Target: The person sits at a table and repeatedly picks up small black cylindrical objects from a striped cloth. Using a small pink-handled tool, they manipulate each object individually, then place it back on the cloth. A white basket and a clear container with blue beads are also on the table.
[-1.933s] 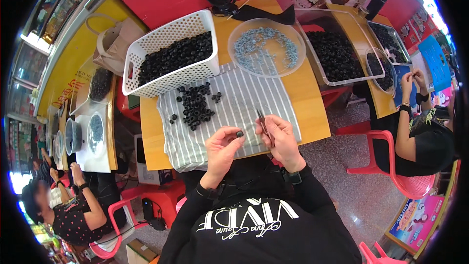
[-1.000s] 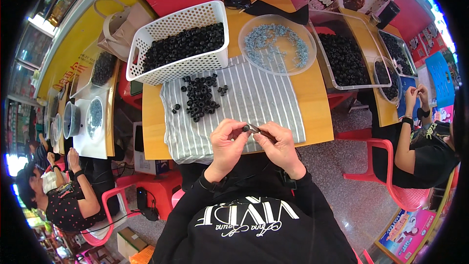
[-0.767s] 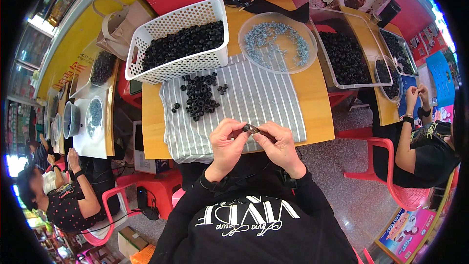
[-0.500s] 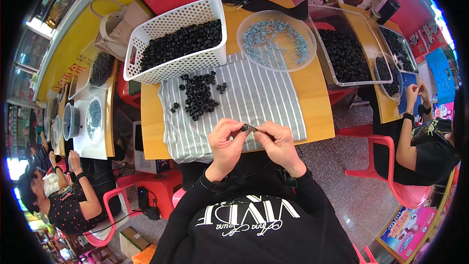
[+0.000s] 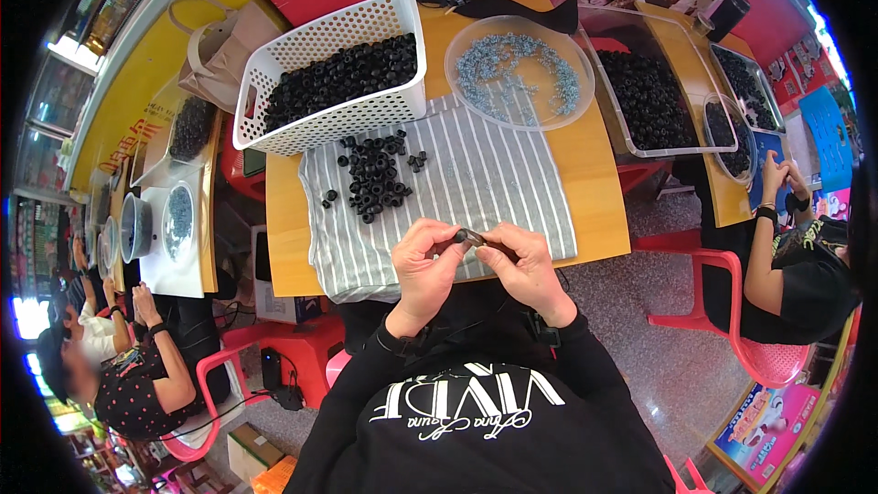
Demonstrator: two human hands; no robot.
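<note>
Your table (image 5: 599, 210) stands mid-frame; on it: striped cloth (image 5: 476, 174), centre; white basket (image 5: 338, 128), upper left; clear bowl (image 5: 457, 96), upper centre.

You have bright, mostly even light, with white glare burning out at the far right rim and left edge. The floor (image 5: 608, 311) shines at your right; loose black beads (image 5: 373, 180) lose detail; outer shelves (image 5: 59, 105) curve.
</note>
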